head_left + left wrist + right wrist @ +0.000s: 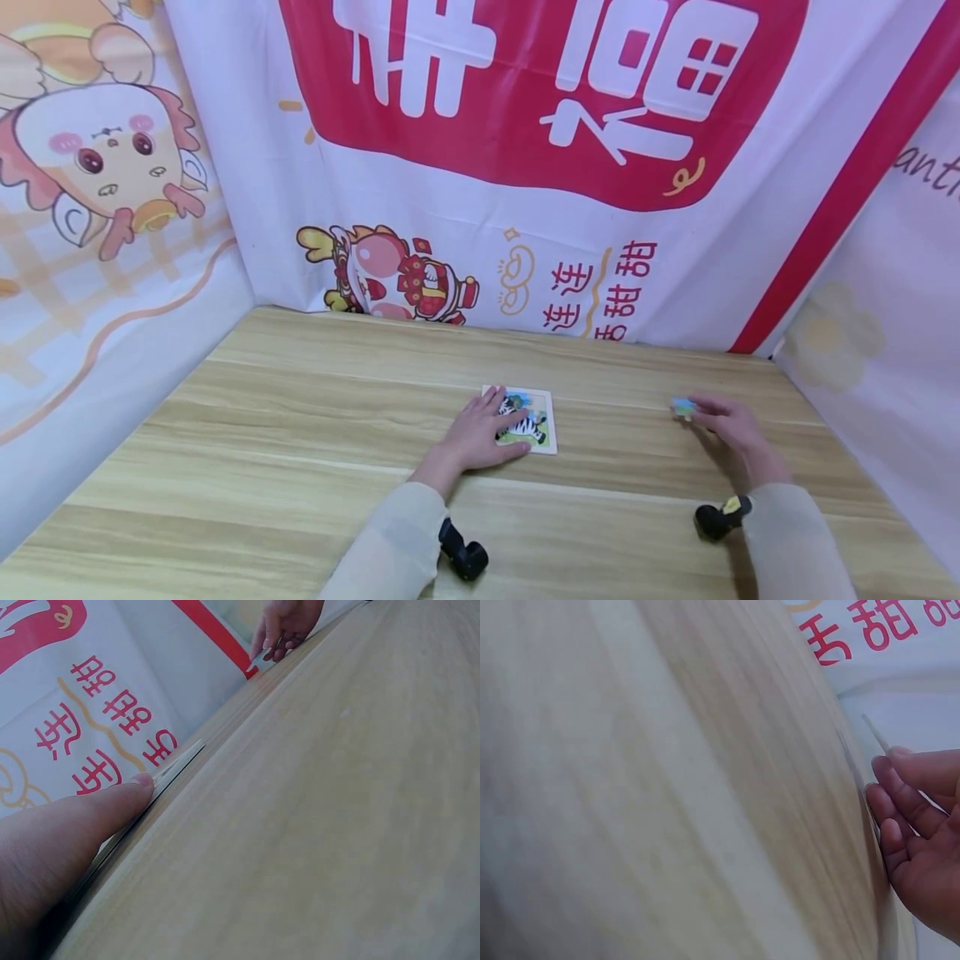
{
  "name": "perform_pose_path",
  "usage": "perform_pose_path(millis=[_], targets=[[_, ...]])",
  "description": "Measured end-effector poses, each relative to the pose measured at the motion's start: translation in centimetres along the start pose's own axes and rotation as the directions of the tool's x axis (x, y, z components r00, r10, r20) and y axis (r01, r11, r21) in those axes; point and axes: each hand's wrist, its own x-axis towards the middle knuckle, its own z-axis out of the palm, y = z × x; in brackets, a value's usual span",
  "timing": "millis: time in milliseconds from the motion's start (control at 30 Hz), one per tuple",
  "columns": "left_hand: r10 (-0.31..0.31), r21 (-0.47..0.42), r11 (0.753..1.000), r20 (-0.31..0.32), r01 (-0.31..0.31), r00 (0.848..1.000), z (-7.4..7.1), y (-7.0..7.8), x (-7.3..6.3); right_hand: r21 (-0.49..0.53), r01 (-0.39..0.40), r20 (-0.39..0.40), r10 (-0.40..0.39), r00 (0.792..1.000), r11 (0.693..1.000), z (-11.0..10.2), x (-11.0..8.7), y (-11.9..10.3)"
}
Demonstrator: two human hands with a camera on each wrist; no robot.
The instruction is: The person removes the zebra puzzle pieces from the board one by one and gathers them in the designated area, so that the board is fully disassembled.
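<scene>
Head camera view showed a person's left hand lying palm down, its fingers spread and relaxed, gripping nothing, on a flat, square, white-bordered board printed with a black-and-white striped zebra on green and blue. Set on a pale, wood-grained tabletop, the board lay beneath those fingers and reached past them to the right; the left wrist view showed the thumb against its edge.

Well to the right of the left fingers, the right hand pinched a small, thin, blue-and-green piece between thumb and fingers. From the right wrist, this piece appeared edge-on, sticking out past the thumb tip, with the remaining fingers loosely bent below. Beyond both sets of fingers hung a white fabric backdrop bearing a red panel, lettering and a cartoon figure.
</scene>
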Motion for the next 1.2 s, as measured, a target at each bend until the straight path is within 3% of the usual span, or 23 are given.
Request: perform_pose_path(millis=[300, 667, 1200], targets=[[0.000, 0.004, 1.000, -0.005, 0.000, 1.000, -0.07, 0.12, -0.02, -0.055, -0.033, -0.010, 0.033, 0.999, 0.998, 0.12, 0.12, 0.27], [-0.004, 0.003, 1.000, -0.001, 0.004, 1.000, -0.15, 0.20, -0.03, -0.125, 0.015, -0.029, -0.019, 0.999, 0.992, 0.49, 0.13, 0.44], [-0.008, -0.010, 1.000, 0.000, 0.008, 1.000, -0.15, 0.19, -0.02, -0.072, 0.005, -0.025, -0.006, 1.000, 0.997, 0.61, 0.20, 0.62]])
